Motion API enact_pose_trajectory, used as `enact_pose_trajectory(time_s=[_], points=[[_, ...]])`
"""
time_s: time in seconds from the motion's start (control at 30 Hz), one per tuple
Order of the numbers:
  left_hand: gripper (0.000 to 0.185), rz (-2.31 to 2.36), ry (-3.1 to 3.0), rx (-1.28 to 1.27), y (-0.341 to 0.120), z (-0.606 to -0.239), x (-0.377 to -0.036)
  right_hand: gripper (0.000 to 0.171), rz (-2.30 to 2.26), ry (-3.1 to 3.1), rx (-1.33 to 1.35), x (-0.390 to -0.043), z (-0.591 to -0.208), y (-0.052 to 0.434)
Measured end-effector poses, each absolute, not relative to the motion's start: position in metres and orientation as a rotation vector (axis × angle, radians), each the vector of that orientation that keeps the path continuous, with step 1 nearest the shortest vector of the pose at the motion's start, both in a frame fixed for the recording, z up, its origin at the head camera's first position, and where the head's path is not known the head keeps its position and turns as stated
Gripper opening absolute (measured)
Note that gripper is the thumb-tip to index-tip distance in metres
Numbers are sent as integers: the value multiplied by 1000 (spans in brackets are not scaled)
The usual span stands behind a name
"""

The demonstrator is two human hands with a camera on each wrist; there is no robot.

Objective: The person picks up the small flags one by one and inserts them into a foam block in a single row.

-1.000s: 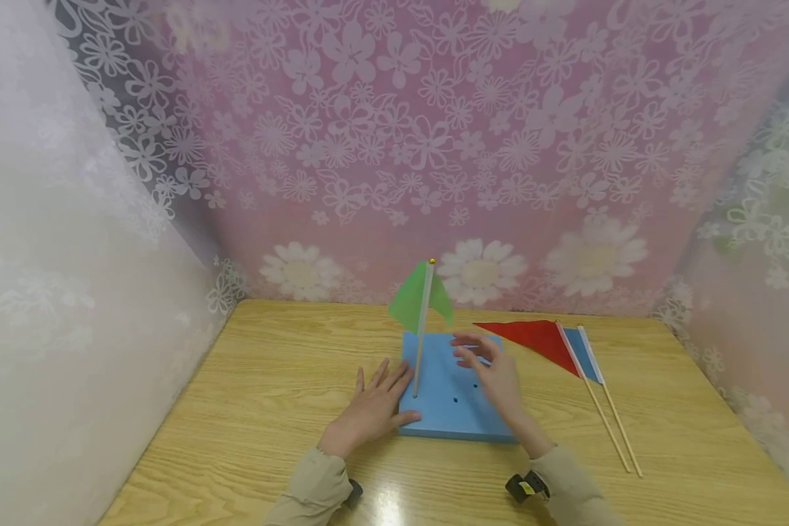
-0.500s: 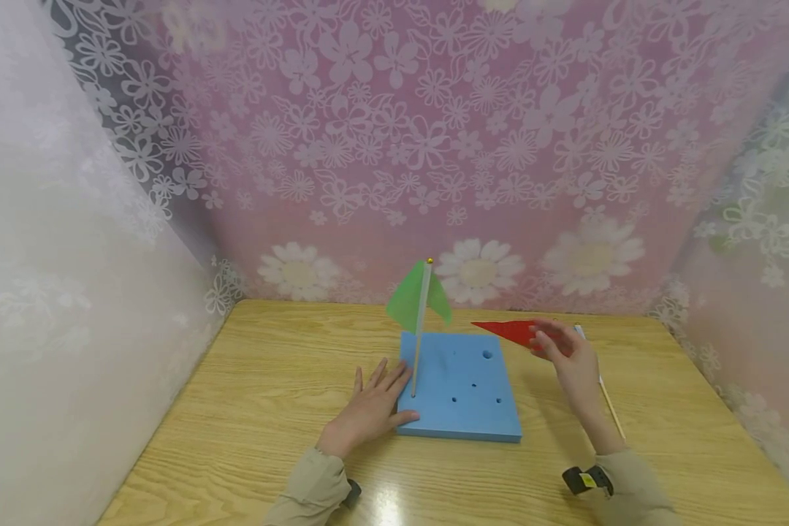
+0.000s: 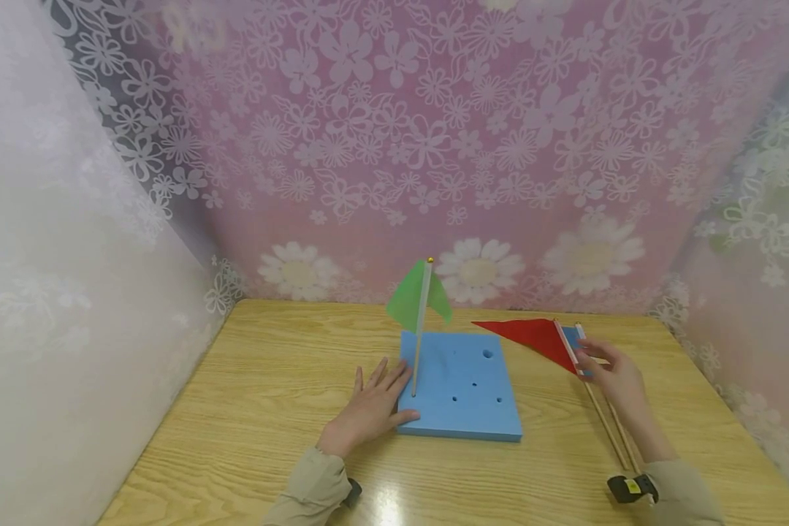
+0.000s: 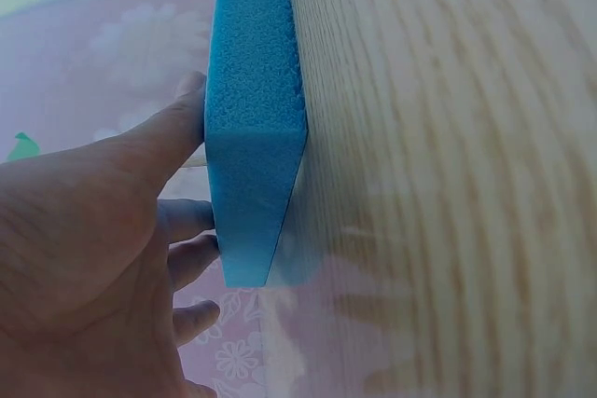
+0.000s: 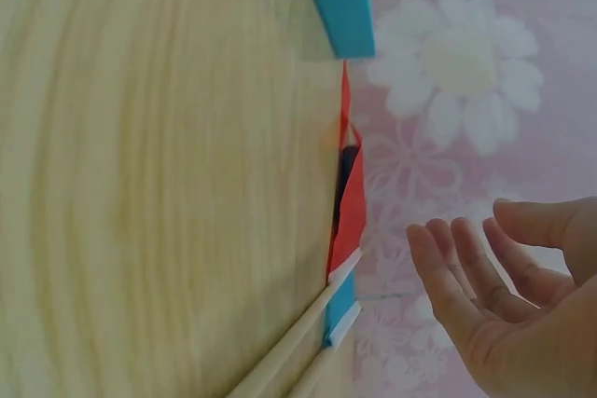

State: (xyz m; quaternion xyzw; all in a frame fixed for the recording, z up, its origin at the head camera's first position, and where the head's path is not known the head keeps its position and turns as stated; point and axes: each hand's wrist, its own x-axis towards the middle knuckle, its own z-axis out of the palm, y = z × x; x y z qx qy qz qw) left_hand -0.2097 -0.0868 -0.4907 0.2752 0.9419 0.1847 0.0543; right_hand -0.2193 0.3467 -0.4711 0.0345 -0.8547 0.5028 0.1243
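Beige fabric sleeves at seven and four o'clock; black wrist-worn devices, the four-o'clock one bearing a yellow label.

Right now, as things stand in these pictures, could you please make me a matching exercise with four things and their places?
1. green flag
2. red flag
3. left hand
4. right hand

A. hovers over the blue flag
B. stands upright in the blue block
C. touches the block's left side
D. lies on the table

Pairs: 1-B, 2-D, 3-C, 4-A

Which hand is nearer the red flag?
Right. The right hand is just beside the red flag; the left hand rests on the left edge of the blue block, farther off.
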Motion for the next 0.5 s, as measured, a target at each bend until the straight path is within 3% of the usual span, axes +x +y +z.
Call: enact_pose_trajectory(time_s=[0.5], points=[[80,553,2871,844,-87,-493,-210,47,1192,-2894,-128,-219,-484,376]])
